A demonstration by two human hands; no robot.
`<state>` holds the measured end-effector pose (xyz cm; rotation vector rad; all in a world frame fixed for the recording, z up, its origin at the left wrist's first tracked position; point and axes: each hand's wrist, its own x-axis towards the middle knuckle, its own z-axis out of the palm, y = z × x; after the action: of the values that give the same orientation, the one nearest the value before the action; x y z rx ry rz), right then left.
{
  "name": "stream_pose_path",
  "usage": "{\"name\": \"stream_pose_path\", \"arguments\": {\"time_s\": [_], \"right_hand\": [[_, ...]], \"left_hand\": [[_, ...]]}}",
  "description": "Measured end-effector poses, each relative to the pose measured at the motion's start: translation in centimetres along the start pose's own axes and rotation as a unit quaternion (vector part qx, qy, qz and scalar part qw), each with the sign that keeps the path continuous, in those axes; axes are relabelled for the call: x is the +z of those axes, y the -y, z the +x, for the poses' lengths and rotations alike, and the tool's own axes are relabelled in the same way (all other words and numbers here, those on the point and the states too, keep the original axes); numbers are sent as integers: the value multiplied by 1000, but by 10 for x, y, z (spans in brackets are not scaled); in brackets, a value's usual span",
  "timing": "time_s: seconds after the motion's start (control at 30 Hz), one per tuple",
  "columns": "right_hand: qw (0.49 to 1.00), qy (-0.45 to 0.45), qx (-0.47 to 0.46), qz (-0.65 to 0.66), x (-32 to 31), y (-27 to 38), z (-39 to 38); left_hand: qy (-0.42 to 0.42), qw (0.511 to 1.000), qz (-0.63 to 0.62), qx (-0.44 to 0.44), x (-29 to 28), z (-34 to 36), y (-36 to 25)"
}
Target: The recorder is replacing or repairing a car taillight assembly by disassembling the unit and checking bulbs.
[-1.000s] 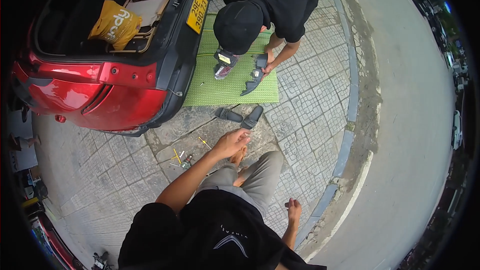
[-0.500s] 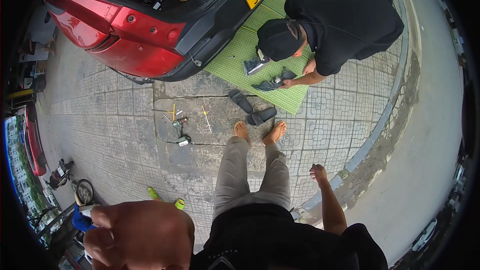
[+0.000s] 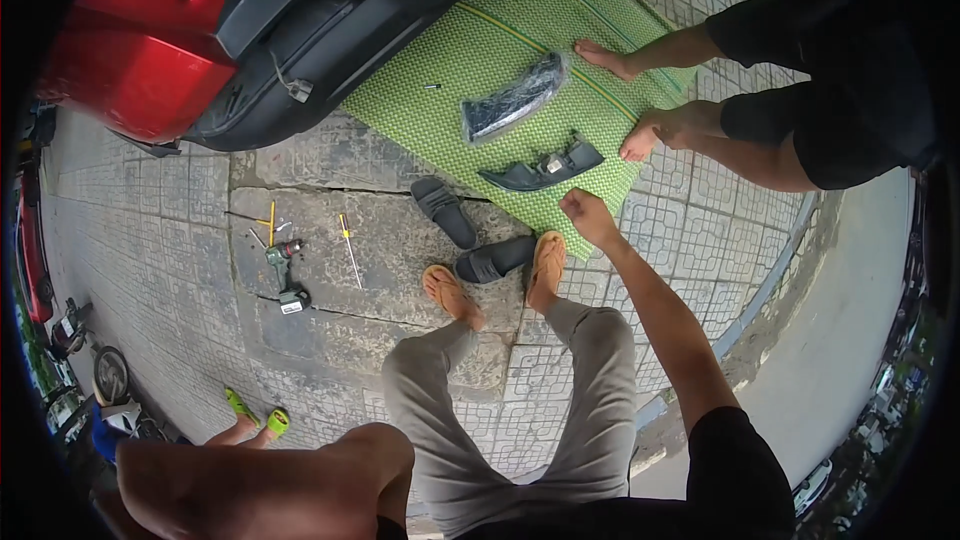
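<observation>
My right hand [image 3: 585,215] reaches out over the lower corner of the green woven mat [image 3: 420,100], fingers loosely bent and apparently empty, just short of a black curved plastic part [image 3: 525,172]. Above that part lies a long dark item in clear plastic wrap [image 3: 505,100]. My left arm fills the lower left close to the camera; its hand cannot be seen. My sandalled feet stand beside a pair of black slides [image 3: 445,210].
A co-worker [image 3: 820,100] in black is barefoot at the mat's right. A red car's rear [image 3: 150,50] overhangs the upper left. A cordless drill [image 3: 285,275], screwdriver [image 3: 350,250] and T-handled tool [image 3: 272,220] lie on paving. Another person's green footwear [image 3: 240,405] shows lower left.
My view has moved closer to the mat. My right hand has risen from beside my thigh toward the plastic part, which the co-worker has let go. My left hand has left view.
</observation>
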<state>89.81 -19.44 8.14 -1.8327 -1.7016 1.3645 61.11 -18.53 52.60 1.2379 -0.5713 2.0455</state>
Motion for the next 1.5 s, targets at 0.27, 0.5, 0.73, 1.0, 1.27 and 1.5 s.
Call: {"name": "stream_pose_path", "arguments": {"time_s": [0.27,0.5,0.73,1.0,1.27,1.5], "right_hand": [[932,-64,-180,-307,27,-76,298],[842,104,-201,-490,71,-41,379],[857,127,-171,-469,48,-77,422],[863,247,-122,-424,42,-62,433],[903,244,-218,-280,41,-71,403],[856,-68,-473,-198,31,-12,313]], "left_hand": [[-549,669,403,-297,-207,-437,12],[-548,591,473,-356,-295,-567,-2],[-541,608,414,-409,-266,-551,34],[-539,561,423,-464,-273,-591,7],[-528,577,409,-470,-275,-610,-2],[-459,620,393,-500,-271,-616,28]]}}
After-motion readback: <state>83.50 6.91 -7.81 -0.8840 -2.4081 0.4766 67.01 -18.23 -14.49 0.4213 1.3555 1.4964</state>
